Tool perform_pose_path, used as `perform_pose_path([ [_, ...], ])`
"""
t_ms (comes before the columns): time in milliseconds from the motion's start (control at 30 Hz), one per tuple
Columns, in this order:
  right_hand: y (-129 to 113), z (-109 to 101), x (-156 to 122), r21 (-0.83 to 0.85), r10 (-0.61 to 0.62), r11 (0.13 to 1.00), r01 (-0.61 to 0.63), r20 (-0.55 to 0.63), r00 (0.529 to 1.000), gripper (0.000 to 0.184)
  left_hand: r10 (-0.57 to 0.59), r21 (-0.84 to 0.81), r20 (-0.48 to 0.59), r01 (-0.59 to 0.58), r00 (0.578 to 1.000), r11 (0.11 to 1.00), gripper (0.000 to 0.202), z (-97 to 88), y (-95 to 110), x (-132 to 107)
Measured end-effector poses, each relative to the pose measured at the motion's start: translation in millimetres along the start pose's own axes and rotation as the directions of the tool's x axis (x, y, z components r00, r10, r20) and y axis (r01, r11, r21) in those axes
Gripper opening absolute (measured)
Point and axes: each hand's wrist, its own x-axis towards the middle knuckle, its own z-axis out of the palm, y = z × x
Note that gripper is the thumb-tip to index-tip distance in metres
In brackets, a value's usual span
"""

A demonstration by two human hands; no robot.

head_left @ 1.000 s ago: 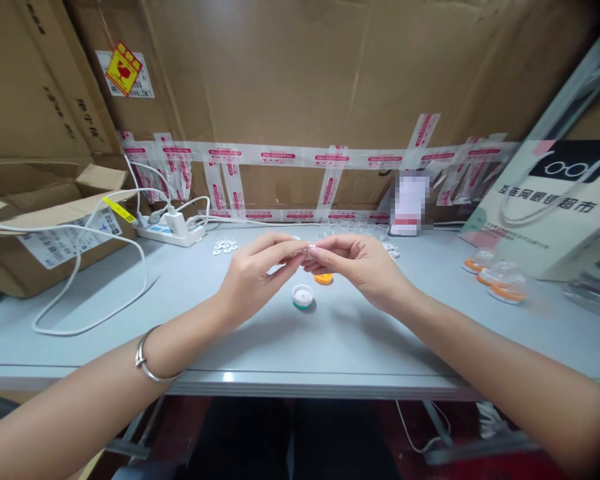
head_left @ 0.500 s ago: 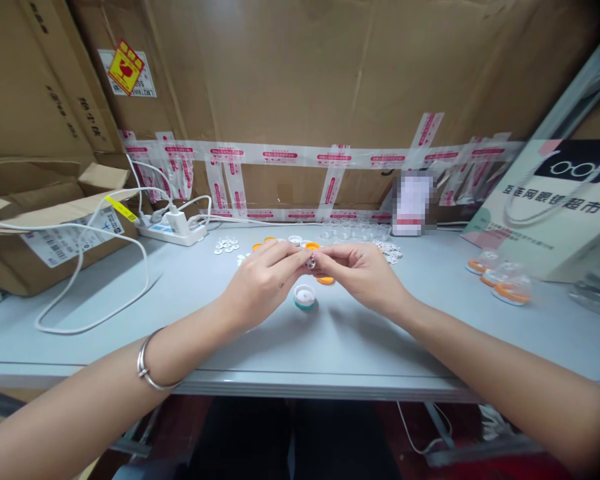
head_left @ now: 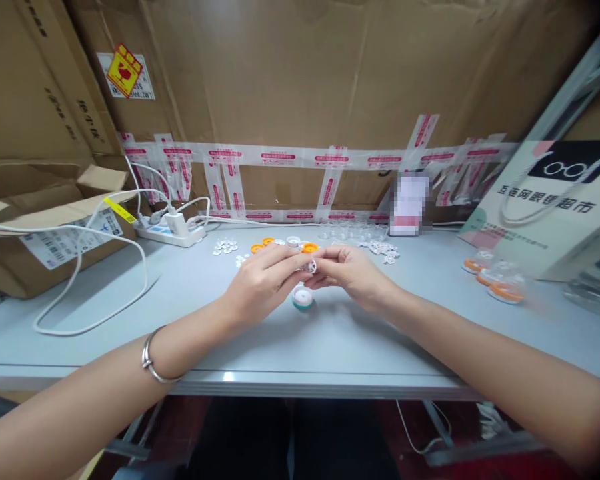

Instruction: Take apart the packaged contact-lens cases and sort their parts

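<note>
Between the fingertips of both hands is a small white plastic wheel-like part [head_left: 311, 267] with gaps in its face. My left hand [head_left: 265, 280] pinches it from the left, fingers reaching across its top. From the right, my right hand [head_left: 347, 273] grips the same part with thumb and fingers. Just below the fingers, a round white cup-like piece with a green base [head_left: 303, 297] rests on the table. Behind the hands lie orange rings [head_left: 310, 247] and a white ring [head_left: 293, 241], partly covered by the fingers.
Clear plastic domes [head_left: 353, 231] stand at the back beside a pile of small white parts [head_left: 383, 249]. More white discs [head_left: 225, 247] lie left. Assembled orange-and-white pieces [head_left: 505, 291] sit right, near a paper bag [head_left: 545, 207]. A power strip [head_left: 173, 235] with looping cables is left.
My right hand has shifted slightly left and its fingers have curled under. The white part has turned so its face shows more. The view has shifted slightly.
</note>
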Motion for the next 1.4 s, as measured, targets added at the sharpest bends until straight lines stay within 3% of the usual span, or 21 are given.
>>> perform_pose_path([
  [100,-1.9,-6.5,7.2,0.043,0.095,0.995,-0.094,-0.027,0.995,0.015,-0.109,-0.081,-0.087,0.102,0.990,0.991,0.017,-2.7,0.4,2.1],
  [167,-6.3,-20.0,12.5,-0.002,0.044,0.999,-0.044,-0.116,0.992,0.013,-0.176,-0.100,-0.138,0.163,0.975,0.981,0.017,-5.8,0.3,3.6],
  [233,-11.5,-41.5,17.4,-0.169,-0.082,0.985,0.044,-0.230,0.970,0.014,-0.205,-0.107,-0.154,0.190,0.966,0.976,0.017,-8.5,-0.5,4.6],
  [300,-14.4,-66.8,22.1,-0.410,-0.202,0.910,0.055,-0.326,0.923,0.018,-0.207,-0.114,-0.153,0.191,0.966,0.975,0.018,-9.9,-1.8,5.0],
  [367,-12.4,-89.6,27.1,-0.588,-0.231,0.808,-0.028,-0.360,0.904,0.019,-0.185,-0.114,-0.147,0.169,0.972,0.979,0.020,-10.2,-2.7,5.1],
  [533,5.8,-113.3,39.6,-0.761,-0.141,0.631,-0.153,-0.306,0.941,0.014,-0.144,-0.098,-0.107,0.134,0.984,0.986,0.021,-8.8,-3.2,5.0],
  [633,5.8,-105.2,39.2,-0.767,-0.182,0.624,-0.152,-0.332,0.925,0.020,-0.164,-0.107,-0.068,0.156,0.984,0.982,0.019,-7.4,-4.3,3.4],
  [700,-1.4,-90.6,33.0,-0.681,-0.222,0.731,-0.051,-0.308,0.925,0.031,-0.179,-0.117,-0.028,0.175,0.983,0.978,0.019,-6.2,-5.3,1.8],
  [800,-13.6,-57.7,17.5,-0.423,-0.207,0.891,0.162,-0.061,0.976,0.035,-0.172,-0.116,0.021,0.173,0.985,0.978,0.017,-4.5,-6.0,-0.1],
  [867,-17.2,-34.8,7.3,-0.331,-0.164,0.924,0.189,0.102,0.981,0.029,-0.157,-0.110,0.033,0.159,0.987,0.981,0.015,-3.6,-5.9,-0.8],
  [967,-15.7,-11.6,-0.5,-0.299,-0.119,0.940,0.168,0.173,0.978,0.026,-0.140,-0.124,0.044,0.144,0.989,0.982,0.013,-2.7,-5.6,-1.3],
  [1033,-14.9,-9.9,0.3,-0.291,-0.101,0.946,0.146,0.166,0.981,0.027,-0.131,-0.145,0.050,0.137,0.990,0.980,0.015,-2.5,-5.7,-1.3],
  [1133,-21.4,-34.5,5.7,-0.321,-0.113,0.937,0.137,0.093,0.989,0.029,-0.163,-0.162,0.066,0.172,0.984,0.972,0.026,-2.8,-6.6,-1.0],
  [1233,-34.8,-86.9,8.1,-0.446,-0.154,0.890,0.094,-0.098,0.983,0.029,-0.217,-0.160,0.164,0.243,0.962,0.957,0.029,-4.4,-8.0,-1.0],
  [1333,-40.0,-141.9,6.9,-0.634,-0.069,0.753,-0.176,-0.342,0.937,0.020,-0.205,-0.162,0.363,0.278,0.909,0.947,0.029,-6.9,-8.4,-1.8],
  [1400,-33.6,-166.9,7.6,-0.636,0.055,0.710,-0.303,-0.378,0.924,0.019,-0.176,-0.158,0.508,0.292,0.843,0.943,0.035,-8.5,-8.1,-2.8],
])
